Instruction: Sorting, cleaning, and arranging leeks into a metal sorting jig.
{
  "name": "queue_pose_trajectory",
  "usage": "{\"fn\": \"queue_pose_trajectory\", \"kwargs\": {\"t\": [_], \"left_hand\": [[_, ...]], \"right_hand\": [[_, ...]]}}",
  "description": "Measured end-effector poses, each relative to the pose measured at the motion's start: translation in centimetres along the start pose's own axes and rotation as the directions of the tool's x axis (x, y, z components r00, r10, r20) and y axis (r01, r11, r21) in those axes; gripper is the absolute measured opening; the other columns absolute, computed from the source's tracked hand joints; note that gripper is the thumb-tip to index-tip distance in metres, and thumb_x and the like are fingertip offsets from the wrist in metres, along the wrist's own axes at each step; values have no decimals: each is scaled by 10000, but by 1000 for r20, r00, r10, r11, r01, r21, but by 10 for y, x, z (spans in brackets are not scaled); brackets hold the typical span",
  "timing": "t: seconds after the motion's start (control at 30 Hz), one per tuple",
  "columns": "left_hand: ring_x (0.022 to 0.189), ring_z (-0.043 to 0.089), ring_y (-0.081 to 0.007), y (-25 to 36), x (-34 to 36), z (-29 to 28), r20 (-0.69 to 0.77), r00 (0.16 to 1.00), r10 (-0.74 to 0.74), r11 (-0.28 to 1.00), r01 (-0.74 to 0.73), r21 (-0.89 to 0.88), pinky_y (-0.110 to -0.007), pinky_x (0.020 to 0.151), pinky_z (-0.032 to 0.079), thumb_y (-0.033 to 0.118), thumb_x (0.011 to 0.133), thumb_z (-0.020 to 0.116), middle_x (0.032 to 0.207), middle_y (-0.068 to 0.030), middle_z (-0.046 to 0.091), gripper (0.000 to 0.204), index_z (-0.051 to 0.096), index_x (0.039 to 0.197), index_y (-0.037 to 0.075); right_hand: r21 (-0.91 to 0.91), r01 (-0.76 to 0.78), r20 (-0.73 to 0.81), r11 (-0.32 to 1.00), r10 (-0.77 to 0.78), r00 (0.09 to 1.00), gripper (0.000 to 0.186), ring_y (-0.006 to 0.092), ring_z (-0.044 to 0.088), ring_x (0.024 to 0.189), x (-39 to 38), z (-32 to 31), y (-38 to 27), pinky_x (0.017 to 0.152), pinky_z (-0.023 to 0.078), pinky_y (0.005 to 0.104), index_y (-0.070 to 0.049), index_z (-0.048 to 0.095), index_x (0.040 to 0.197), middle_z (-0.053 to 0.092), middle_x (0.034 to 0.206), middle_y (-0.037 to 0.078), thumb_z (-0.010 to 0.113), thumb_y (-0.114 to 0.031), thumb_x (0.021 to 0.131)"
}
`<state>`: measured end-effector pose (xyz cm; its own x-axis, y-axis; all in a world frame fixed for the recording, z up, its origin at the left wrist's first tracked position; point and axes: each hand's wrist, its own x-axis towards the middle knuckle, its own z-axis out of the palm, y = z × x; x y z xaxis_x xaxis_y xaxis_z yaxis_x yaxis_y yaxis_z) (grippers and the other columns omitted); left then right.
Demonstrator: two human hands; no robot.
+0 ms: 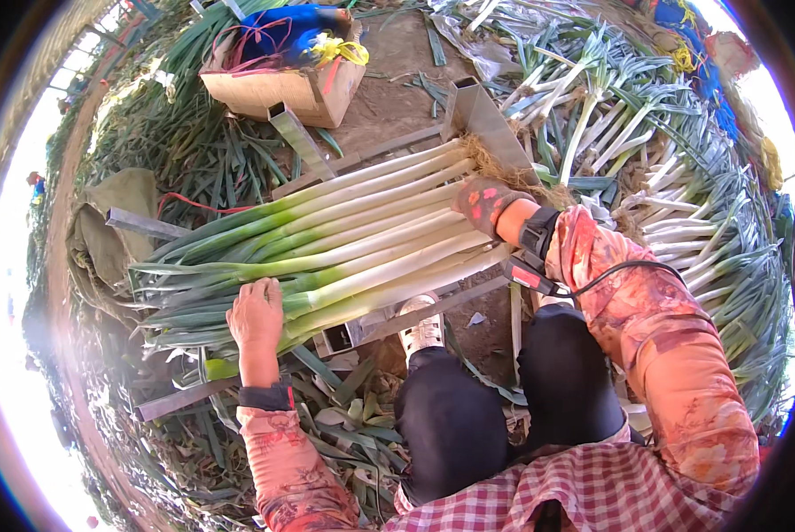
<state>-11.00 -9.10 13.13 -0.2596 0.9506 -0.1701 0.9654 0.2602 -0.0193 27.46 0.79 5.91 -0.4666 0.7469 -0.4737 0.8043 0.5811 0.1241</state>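
A row of several long leeks (371,253) lies side by side across a metal frame (145,227), green leaves to the left and white stems with brown roots to the right. My bare left hand (257,310) rests at the green ends, fingers curled round the leaves near the front. My right hand (486,206), in a dark glove with pink patches, is closed on the leeks by the root ends, with a black strap at the wrist. A black and red device with a cable hangs below that wrist.
A cardboard box (269,97) holds blue material and pink and yellow string. Loose leeks (672,213) are piled along the right. Cut leaves (238,155) lie left and below, beside an olive cloth (105,230). My knees and shoes are below the frame.
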Motion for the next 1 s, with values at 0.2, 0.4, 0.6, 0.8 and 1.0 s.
{"fn": "queue_pose_trajectory", "kwargs": {"t": [0.2,0.4,0.6,0.8,1.0], "left_hand": [[1256,362,-297,-11,30,28,-256,936,241,970,-224,95,-480,1011,293,412,910,434,1286,-63,483,424,509,1238,155],[1274,347,-312,0,9,26,-109,983,150,984,-159,-81,-429,1024,301,409,926,407,1279,-64,499,412,557,1210,151],[1249,389,-301,-9,16,35,-177,960,215,976,-216,16,-424,1012,317,327,938,383,1284,-61,504,375,549,1218,140],[1170,463,-327,-12,30,51,-256,902,348,937,-326,125,-425,985,351,223,918,404,1222,-94,545,329,575,1165,88],[1124,491,-325,-33,32,72,-324,876,356,929,-369,21,-427,943,390,350,949,383,1203,-118,553,425,525,1229,64]], "right_hand": [[4,-60,105,998,60,993,368,293,627,945,-4,-26,-12,805,508,364,-106,619,1098,629,1086,124,637,-93,730],[346,-197,283,917,98,954,478,306,597,1013,-5,-40,-1,872,477,409,-116,608,1148,605,1150,120,691,-154,679],[42,-12,210,999,3,978,253,228,633,935,2,-20,-13,749,514,339,-71,695,961,655,1018,115,624,-115,722],[135,3,13,991,-4,1000,265,256,625,883,8,17,-12,739,508,324,-66,652,988,644,911,125,623,-189,755],[572,13,-57,820,24,998,385,275,610,941,-69,-67,11,820,495,332,-58,558,1168,612,1050,145,588,-197,810]]}}
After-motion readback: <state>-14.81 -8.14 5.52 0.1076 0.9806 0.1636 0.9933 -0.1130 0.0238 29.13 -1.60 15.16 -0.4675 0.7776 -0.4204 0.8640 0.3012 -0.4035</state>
